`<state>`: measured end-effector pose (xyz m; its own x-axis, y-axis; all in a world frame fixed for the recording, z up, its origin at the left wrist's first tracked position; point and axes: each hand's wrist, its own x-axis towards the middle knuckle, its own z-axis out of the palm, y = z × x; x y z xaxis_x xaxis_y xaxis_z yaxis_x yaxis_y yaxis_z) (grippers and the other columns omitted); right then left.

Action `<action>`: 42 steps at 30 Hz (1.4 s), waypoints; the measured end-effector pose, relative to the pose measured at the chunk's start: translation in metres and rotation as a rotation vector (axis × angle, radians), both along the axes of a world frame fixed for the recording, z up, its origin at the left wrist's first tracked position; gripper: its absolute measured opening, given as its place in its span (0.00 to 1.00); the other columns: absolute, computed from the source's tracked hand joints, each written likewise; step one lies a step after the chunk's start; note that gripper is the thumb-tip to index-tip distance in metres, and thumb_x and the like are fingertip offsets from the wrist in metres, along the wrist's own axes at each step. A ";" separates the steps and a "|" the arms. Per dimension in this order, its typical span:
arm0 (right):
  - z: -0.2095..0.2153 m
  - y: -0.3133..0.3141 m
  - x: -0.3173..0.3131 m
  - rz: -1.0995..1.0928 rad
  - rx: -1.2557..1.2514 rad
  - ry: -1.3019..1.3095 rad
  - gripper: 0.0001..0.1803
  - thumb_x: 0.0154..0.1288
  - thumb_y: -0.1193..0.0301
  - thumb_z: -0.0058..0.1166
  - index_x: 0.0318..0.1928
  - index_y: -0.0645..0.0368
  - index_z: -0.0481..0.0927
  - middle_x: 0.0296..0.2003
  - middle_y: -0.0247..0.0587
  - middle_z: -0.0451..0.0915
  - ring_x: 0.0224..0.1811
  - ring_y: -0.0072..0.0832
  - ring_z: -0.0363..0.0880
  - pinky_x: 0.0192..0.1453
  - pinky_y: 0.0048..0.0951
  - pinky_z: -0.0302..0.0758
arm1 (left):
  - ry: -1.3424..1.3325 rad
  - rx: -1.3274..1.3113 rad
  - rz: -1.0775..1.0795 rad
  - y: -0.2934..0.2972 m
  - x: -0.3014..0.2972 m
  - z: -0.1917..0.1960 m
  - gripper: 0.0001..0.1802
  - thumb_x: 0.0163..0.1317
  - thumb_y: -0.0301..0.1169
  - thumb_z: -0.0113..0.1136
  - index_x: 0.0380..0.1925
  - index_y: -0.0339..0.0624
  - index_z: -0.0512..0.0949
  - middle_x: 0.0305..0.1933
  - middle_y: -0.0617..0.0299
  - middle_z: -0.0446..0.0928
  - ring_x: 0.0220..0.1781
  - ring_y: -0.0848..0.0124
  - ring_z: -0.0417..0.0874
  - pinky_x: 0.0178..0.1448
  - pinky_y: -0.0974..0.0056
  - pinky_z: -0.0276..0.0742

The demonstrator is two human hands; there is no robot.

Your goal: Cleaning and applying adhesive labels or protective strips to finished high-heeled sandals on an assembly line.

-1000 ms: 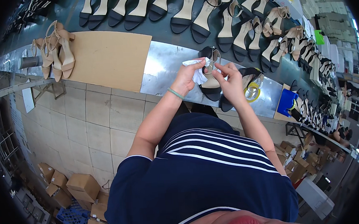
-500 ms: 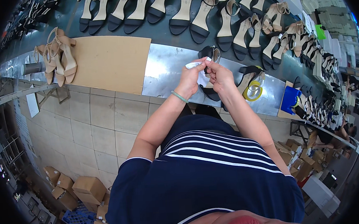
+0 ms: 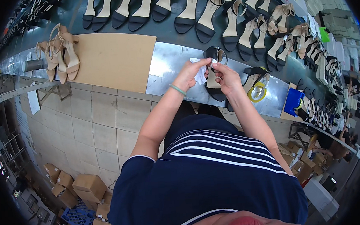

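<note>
My left hand [image 3: 191, 74] is closed on a crumpled white tissue [image 3: 200, 75], which hangs below its fingers. Close beside it, my right hand [image 3: 229, 79] pinches a small white piece [image 3: 214, 63] between thumb and fingers; whether it belongs to the tissue I cannot tell. Under the hands, a black and beige heeled sandal [image 3: 215, 91] lies on the shiny metal plate [image 3: 173, 63], partly covered by them. Just right of my right hand is another black sandal [image 3: 250, 81], with a yellow tape roll [image 3: 256, 93] beside it.
Rows of black sandals [image 3: 185, 23] fill the far side of the bench. Beige sandals [image 3: 64, 57] stand left on a cardboard sheet [image 3: 115, 60]. A blue object [image 3: 293, 101] lies at the right. Cardboard boxes [image 3: 89, 187] sit on the floor behind left.
My hands have drawn slightly apart, and the small white piece now shows at my right fingertips. The whole view has shifted a little, with the bench sitting slightly more to the right.
</note>
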<state>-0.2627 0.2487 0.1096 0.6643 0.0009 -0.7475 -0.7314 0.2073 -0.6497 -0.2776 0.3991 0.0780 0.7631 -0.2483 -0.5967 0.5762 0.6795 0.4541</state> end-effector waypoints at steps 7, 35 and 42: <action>0.002 0.015 -0.010 -0.094 -0.083 -0.273 0.09 0.50 0.77 0.65 0.33 0.66 0.82 0.23 0.31 0.77 0.23 0.15 0.67 0.27 0.16 0.63 | -0.174 0.321 0.324 -0.028 -0.012 0.008 0.07 0.55 0.28 0.64 0.28 0.34 0.80 0.22 0.63 0.77 0.25 0.77 0.75 0.27 0.73 0.69; 0.009 0.008 -0.015 -0.021 -0.078 -0.333 0.11 0.60 0.70 0.58 0.33 0.69 0.82 0.19 0.32 0.73 0.21 0.18 0.68 0.27 0.22 0.68 | -0.824 1.319 -0.375 -0.032 -0.036 0.048 0.31 0.49 0.14 0.48 0.58 0.29 0.64 0.44 0.47 0.68 0.40 0.54 0.75 0.43 0.58 0.74; -0.008 0.021 -0.025 0.010 -0.195 -0.521 0.15 0.62 0.64 0.58 0.31 0.67 0.82 0.34 0.39 0.73 0.35 0.22 0.72 0.39 0.23 0.71 | -0.893 1.101 -0.259 -0.034 -0.038 0.024 0.29 0.59 0.20 0.50 0.62 0.35 0.62 0.42 0.54 0.71 0.39 0.66 0.74 0.41 0.67 0.71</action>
<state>-0.2880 0.2694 0.1013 0.9467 -0.0965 -0.3074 -0.3047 0.0423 -0.9515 -0.3160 0.3647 0.1022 0.9825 -0.1717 0.0714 -0.1250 -0.3249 0.9375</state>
